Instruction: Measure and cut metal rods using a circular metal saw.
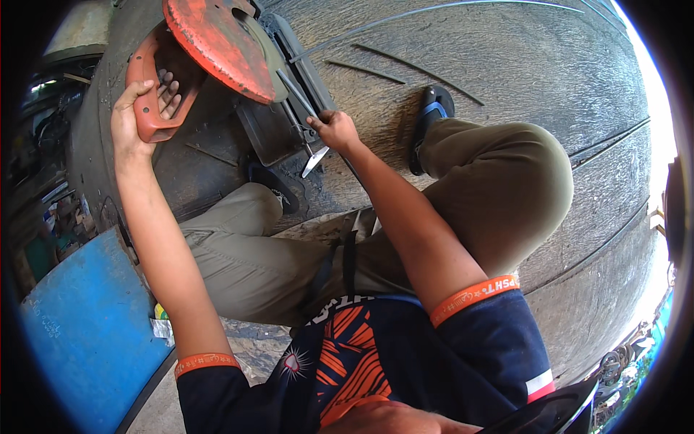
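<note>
My left hand is wrapped round the orange loop handle of a cut-off saw, its fingers curled through the opening. Beside that handle is the saw's round red-orange blade guard, worn and scuffed, with the edge of a disc showing at its right. My right hand is closed round a thin grey metal rod, which slants past the saw's dark base. Just below the right hand, a pale flat metal crank handle sticks out from the base's clamp screw.
Two loose thin rods lie on the worn grey floor beyond my sandalled right foot. A long thin bar runs across the far side. A blue panel stands at the lower left.
</note>
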Tool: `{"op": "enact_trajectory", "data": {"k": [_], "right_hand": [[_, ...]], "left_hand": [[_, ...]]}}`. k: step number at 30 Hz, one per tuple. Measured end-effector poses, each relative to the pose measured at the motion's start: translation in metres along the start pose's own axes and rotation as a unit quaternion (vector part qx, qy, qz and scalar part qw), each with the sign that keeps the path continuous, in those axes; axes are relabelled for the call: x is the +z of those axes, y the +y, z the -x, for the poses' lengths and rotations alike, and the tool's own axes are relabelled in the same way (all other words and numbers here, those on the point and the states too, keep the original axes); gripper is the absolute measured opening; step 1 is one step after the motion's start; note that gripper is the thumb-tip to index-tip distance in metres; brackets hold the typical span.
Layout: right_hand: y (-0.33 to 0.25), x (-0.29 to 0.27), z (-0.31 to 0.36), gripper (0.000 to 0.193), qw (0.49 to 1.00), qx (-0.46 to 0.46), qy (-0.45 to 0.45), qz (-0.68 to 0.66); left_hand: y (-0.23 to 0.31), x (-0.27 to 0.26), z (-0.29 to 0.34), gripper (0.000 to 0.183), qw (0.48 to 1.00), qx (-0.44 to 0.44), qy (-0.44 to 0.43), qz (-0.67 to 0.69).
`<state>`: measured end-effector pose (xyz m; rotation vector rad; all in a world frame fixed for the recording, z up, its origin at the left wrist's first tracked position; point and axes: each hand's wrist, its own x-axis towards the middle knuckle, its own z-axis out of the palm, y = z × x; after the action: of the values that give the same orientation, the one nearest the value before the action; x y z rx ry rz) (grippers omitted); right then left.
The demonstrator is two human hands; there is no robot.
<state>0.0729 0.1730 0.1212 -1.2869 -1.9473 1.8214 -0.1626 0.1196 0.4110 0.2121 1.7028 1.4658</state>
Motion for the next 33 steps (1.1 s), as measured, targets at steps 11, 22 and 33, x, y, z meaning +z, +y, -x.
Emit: {"op": "enact_trajectory", "data": {"k": [11, 22, 33], "right_hand": [[-0.001, -0.002, 0.002, 0.041, 1.0, -0.004, 0.015, 0.017], [0.006, -0.001, -0.009, 0.048, 0.988, 0.093, 0.038, -0.12], [0.017, 0.003, -0.016, 0.043, 0.968, 0.114, -0.021, -0.221]], "left_hand": [[0.0, 0.001, 0.0, 0.04, 1.0, 0.003, 0.003, -0.01], [0.002, 0.003, 0.0, 0.041, 0.999, 0.03, 0.022, -0.031], [0.005, 0.0, -0.007, 0.038, 0.998, 0.023, 0.014, -0.059]]}}
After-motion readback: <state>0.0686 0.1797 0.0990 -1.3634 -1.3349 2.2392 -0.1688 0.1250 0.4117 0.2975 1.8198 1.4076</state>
